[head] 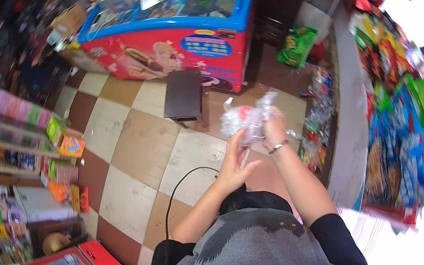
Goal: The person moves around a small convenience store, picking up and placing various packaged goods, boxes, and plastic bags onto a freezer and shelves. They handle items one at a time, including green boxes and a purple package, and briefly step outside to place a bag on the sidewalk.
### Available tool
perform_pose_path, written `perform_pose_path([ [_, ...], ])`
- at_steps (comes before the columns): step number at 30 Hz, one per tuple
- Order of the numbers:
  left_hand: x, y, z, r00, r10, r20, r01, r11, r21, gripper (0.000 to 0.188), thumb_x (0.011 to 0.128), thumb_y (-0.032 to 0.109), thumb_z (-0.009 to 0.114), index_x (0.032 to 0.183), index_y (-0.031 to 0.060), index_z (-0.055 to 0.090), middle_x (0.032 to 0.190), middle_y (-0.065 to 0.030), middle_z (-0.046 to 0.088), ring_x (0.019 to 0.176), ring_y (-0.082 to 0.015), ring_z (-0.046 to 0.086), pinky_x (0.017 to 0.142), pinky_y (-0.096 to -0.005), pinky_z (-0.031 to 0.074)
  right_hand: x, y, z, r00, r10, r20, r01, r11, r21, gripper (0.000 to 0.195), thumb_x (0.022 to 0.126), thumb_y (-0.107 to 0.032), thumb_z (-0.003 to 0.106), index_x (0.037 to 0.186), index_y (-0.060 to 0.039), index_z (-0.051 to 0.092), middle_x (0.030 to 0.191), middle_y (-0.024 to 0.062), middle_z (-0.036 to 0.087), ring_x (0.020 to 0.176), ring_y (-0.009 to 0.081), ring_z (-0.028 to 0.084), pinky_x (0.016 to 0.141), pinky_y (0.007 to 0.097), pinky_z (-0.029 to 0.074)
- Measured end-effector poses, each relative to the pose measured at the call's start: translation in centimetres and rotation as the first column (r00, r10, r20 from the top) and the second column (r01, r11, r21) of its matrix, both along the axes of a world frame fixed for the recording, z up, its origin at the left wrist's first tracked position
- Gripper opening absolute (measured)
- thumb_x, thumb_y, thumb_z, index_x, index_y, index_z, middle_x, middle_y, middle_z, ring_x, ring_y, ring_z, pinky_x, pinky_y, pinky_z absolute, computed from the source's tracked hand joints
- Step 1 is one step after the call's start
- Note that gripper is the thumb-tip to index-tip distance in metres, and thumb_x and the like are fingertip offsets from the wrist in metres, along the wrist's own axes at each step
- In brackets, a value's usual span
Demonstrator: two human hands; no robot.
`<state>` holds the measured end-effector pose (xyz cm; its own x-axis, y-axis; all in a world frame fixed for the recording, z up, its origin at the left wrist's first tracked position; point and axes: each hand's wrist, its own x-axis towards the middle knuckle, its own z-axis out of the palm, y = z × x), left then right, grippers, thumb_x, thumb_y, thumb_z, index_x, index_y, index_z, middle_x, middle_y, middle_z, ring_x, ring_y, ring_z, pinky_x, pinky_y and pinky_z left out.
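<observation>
A crumpled clear plastic bag (240, 122) with something white and red in or behind it is held up in front of me, above the tiled floor. My right hand (274, 130), with a bracelet at the wrist, grips the bag's gathered right side. Under its lower edge is my left hand (237, 162), fingers spread and pointing up, with the fingertips touching the plastic. A thin white stick or strip shows beside the left palm. What exactly the bag holds cannot be made out.
A small dark stool (183, 94) stands by a red and blue chest freezer (162, 52). Plastic bottles and wrappers (316, 114) lie along the right ledge. Packaged snacks (406, 139) fill the far right. Shelves of boxes (11, 145) line the left. A black cable (174, 192) hangs near my left arm.
</observation>
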<state>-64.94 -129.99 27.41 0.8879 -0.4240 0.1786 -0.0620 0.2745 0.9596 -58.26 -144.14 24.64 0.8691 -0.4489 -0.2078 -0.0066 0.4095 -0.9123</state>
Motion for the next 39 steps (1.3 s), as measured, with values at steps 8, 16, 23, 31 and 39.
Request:
perform_pose_path([
  [8, -3.4, 3.6, 3.2, 0.937, 0.024, 0.348, -0.209, 0.838, 0.503, 0.105, 0.054, 0.026, 0.082, 0.135, 0.0018, 0.019, 0.132, -0.0232, 0.033, 0.122, -0.0351, 0.032, 0.1, -0.0416, 0.026, -8.2, 6.8, 1.2, 0.975, 0.209, 0.069, -0.175, 0.926, -0.335, 0.021, 0.071, -0.011, 0.056, 0.089, -0.0044, 0.064, 0.078, 0.0123, 0.065, 0.071, 0.0174, 0.061, 0.064, 0.0328, 0.048],
  [16, -6.8, 10.6, 1.9, 0.945, -0.157, 0.288, -0.03, 0.833, 0.552, 0.089, 0.051, 0.019, 0.083, 0.123, -0.0002, 0.035, 0.113, -0.0172, 0.05, 0.102, -0.0284, 0.051, 0.087, -0.037, 0.041, -16.2, 12.3, 3.2, 0.933, 0.326, -0.154, -0.329, 0.594, -0.734, 0.024, 0.075, -0.022, 0.052, 0.089, -0.0043, 0.059, 0.08, 0.0159, 0.062, 0.074, 0.0316, 0.06, 0.067, 0.0398, 0.046],
  [23, -12.5, 6.5, 0.7, 0.92, -0.288, 0.266, 0.211, 0.935, 0.284, 0.059, 0.056, 0.017, 0.078, 0.107, 0.0014, 0.051, 0.099, -0.0115, 0.058, 0.09, -0.0208, 0.056, 0.077, -0.0336, 0.045, -25.6, 10.5, 4.7, 0.993, 0.084, -0.088, -0.119, 0.534, -0.837, 0.052, 0.077, -0.042, 0.053, 0.108, -0.0025, 0.04, 0.105, 0.0228, 0.047, 0.097, 0.0379, 0.05, 0.084, 0.0422, 0.04],
  [31, -27.5, -5.5, 1.6, 0.572, -0.814, 0.103, 0.73, 0.562, 0.389, 0.028, 0.063, 0.01, 0.073, 0.088, 0.0019, 0.061, 0.086, -0.0086, 0.063, 0.077, -0.0161, 0.06, 0.067, -0.0295, 0.047, -47.7, -0.1, 7.1, 0.862, -0.228, -0.453, -0.202, 0.665, -0.719, 0.092, 0.071, -0.065, 0.053, 0.131, -0.0033, 0.021, 0.127, 0.0221, 0.036, 0.115, 0.0346, 0.043, 0.096, 0.0387, 0.035],
  [39, -53.7, -21.6, 1.1, -0.025, -0.998, 0.062, 0.973, -0.01, 0.229, 0.037, 0.066, 0.015, 0.07, 0.1, 0.0043, 0.058, 0.087, -0.0056, 0.062, 0.078, -0.0151, 0.059, 0.07, -0.0289, 0.047, -74.4, -7.4, 7.6, 0.575, -0.751, 0.325, 0.731, 0.294, -0.616, 0.083, 0.072, -0.044, 0.063, 0.131, 0.0013, 0.025, 0.121, 0.0205, 0.045, 0.108, 0.0342, 0.048, 0.095, 0.0406, 0.035],
])
